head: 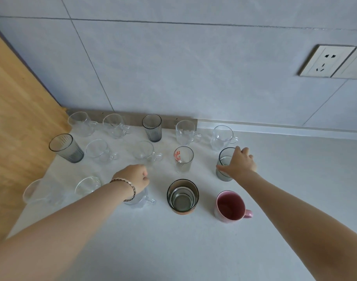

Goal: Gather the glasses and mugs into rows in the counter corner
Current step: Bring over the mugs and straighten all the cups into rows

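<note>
Three rough rows are sitting in the far left corner of the surface (193,250), up against the wooden panel (15,118), so it looks nearly done to me. The right hand (239,161) is wrapped round the grey glass (223,169) at the right end of the middle row, thumb on the near side and fingers over the far rim. The left hand (133,177) has its fingers curled and hangs over the clear mug (139,199) in the near row, but I honestly can't tell if it's got hold of it, since the wrist hides the top.

What I'd worry about:

- The grey glass has a far mug (223,137) just behind it and the red-print glass (183,159) near on its left; shove it in too fast and you get a clink or a chip.
- The left forearm lies right by the near clear glass (88,185); that stuff is almost invisible on a pale surface, so a careless sweep could tip it.
- Mug handles stick out sideways all over, and one could catch on a neighbour while sliding.
- The pink mug (231,205) and the cork-based glass (182,195) sit just under the right arm's way back, so an elbow drop could clip them.
</note>
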{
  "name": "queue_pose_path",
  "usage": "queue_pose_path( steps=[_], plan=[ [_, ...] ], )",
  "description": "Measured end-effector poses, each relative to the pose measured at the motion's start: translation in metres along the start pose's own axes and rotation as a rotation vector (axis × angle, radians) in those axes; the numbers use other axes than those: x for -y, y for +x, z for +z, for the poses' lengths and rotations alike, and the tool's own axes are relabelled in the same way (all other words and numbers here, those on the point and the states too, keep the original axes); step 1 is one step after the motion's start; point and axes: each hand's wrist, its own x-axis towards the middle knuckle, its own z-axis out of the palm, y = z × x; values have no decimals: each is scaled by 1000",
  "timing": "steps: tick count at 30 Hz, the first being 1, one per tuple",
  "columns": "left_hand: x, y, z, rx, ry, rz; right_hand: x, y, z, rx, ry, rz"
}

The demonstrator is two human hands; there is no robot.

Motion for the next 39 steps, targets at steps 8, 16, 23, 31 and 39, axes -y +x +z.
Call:
queue_pose_path(
  steps=[8, 16, 23, 31, 39],
  plan=[
    [44, -10, -19, -66, -28, -28, 80, -49, -13, -10, -75, -348],
    [158, -11, -36, -163, 39, -44, 213, -126, 36, 256, 54, -575],
    [261, 2, -27, 80, 199, -119, 296, -171, 105, 302, -52, -477],
    [298, 14, -22, 73, 108, -32, 320, -189, 148, 225, 53, -301],
    [297, 27, -30, -16, -94, -126, 315, -195, 153, 269, 12, -528]
  ],
)
